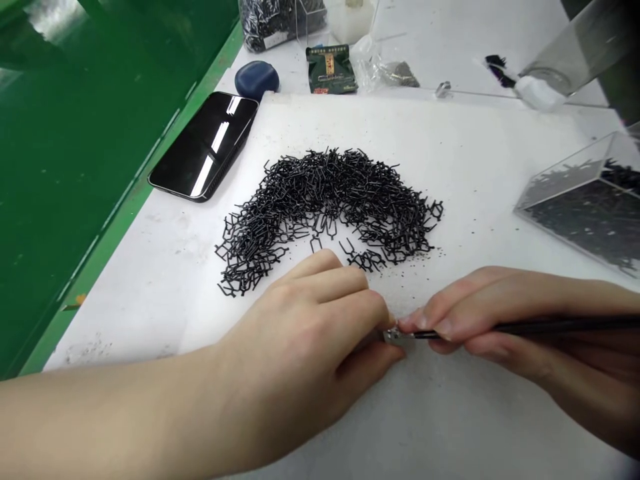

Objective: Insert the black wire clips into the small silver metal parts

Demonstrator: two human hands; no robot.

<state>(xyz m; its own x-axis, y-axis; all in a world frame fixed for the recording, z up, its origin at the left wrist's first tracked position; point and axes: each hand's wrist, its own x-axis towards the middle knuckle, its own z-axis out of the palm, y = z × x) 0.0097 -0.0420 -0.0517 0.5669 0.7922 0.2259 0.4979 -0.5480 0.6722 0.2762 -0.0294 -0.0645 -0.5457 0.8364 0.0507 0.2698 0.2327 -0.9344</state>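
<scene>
My left hand (310, 327) is closed in a pinch, with a small shiny piece (393, 334) showing at the tips of its thumb and fingers. From the right, my right hand (505, 327) grips a slim black pen-like tool (560, 325). The tool's tip meets the shiny piece, though the fingers partly cover the contact. Just beyond the left knuckles lies an arched pile of tiny black forked parts (330, 187). A few of those parts lie loose on the pile's inner side.
A black phone (205, 147) and a dark blue case (257, 80) lie at the left edge of the white work surface (450, 147). Behind are a green packet (331, 69) and a black plastic bag (273, 23). Clear boxes of black parts (590, 207) stand right.
</scene>
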